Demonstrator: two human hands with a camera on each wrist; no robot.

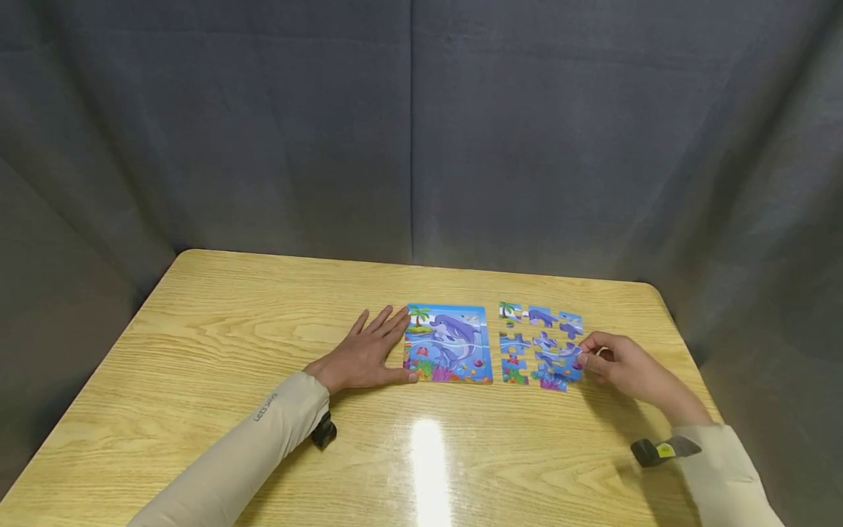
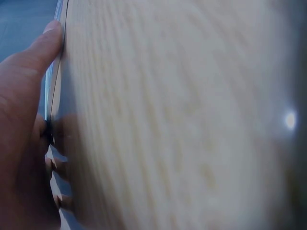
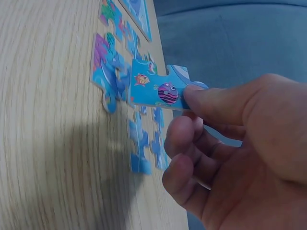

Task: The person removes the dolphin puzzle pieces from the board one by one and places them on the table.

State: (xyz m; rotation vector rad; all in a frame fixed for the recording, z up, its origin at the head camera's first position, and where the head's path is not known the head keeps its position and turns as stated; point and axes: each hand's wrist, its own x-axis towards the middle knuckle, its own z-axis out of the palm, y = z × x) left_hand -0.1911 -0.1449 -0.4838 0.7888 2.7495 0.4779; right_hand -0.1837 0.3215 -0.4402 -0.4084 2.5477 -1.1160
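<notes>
A square dolphin picture board (image 1: pixel 448 344) lies near the middle of the wooden table. My left hand (image 1: pixel 361 359) rests spread beside it, with the thumb and fingertips along its left edge. In the right wrist view, my right hand (image 3: pixel 230 129) pinches a blue puzzle piece (image 3: pixel 154 88) between thumb and fingers. A striped purple fish and a small orange creature are printed on this piece. It is raised and tilted over the loose pieces at the right of the layout. Below it lies a piece with purple coral (image 3: pixel 101 60).
Several loose puzzle pieces lie in rough rows right of the board, including a palm tree piece (image 1: pixel 509 310) and a dolphin head piece (image 1: pixel 541 317). Bare wooden table (image 1: pixel 316 468) shows in front. A dark grey curtain (image 1: pixel 408 146) hangs behind the table's far edge.
</notes>
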